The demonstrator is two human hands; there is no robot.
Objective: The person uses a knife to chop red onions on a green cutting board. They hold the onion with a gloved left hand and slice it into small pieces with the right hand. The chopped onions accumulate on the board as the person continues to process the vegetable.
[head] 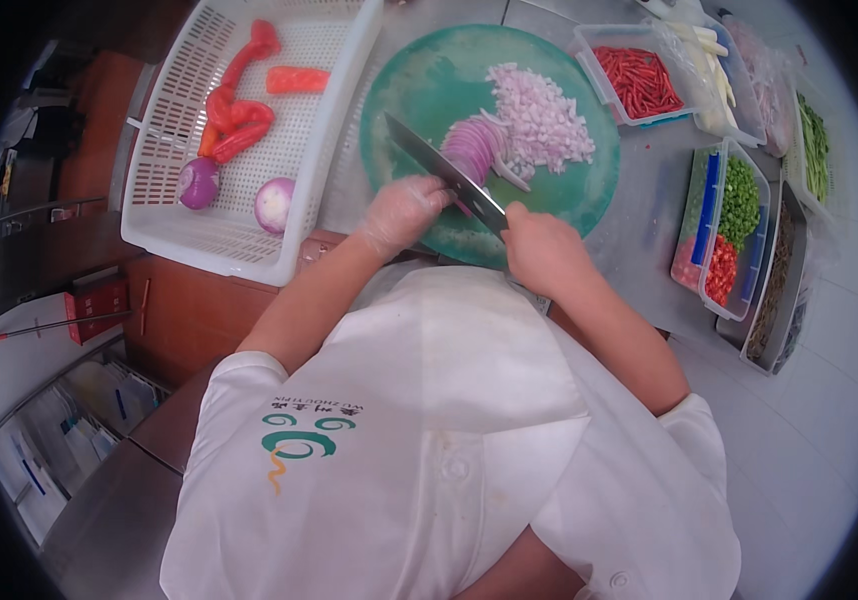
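On a round green cutting board (429,75) lies a partly sliced red onion (471,148), with a heap of diced onion (537,112) beside it. My right hand (545,244) grips the handle of a kitchen knife (436,161), whose blade slants up to the left across the onion's near part. My left hand (408,210), in a clear thin glove, has its fingertips together at the near end of the onion, next to the blade; the blade partly hides what they hold.
A white plastic basket (286,259) at the left holds red peppers (241,120), a carrot piece (297,80) and onions (274,205). At the right stand tubs of dried red chillies (637,81), chopped green pieces (739,202) and chopped red pieces (721,271), and a metal tray (772,281).
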